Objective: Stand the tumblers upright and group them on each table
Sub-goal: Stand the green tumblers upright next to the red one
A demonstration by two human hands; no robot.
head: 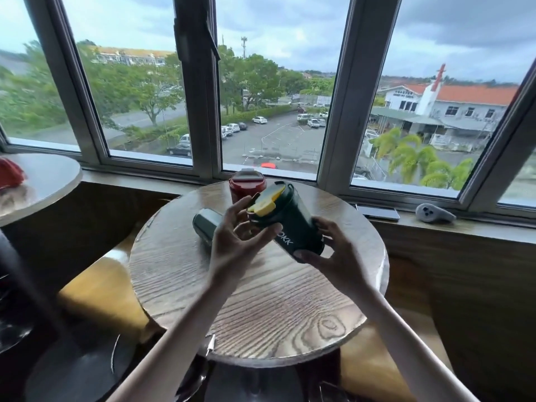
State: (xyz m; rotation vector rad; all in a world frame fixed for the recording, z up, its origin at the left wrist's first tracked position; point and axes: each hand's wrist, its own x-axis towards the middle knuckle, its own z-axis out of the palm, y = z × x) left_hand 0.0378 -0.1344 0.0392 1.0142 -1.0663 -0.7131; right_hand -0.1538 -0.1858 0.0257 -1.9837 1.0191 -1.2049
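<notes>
A dark green tumbler (pixel 293 219) with a yellow lid is held tilted above the round wooden table (pixel 261 300), lid toward the upper left. My left hand (pixel 235 242) grips its lid end and my right hand (pixel 333 250) cups its base. Behind it a red tumbler (pixel 242 188) stands upright near the table's far edge. A grey-green tumbler (pixel 206 223) lies on its side to the left, partly hidden by my left hand.
A second round table (pixel 46 181) at the left carries a red object (pixel 10 174). On the window sill at the right lie a phone (pixel 378 212) and a grey controller (pixel 433 213). Window frames rise just behind the table. Yellow seating sits below.
</notes>
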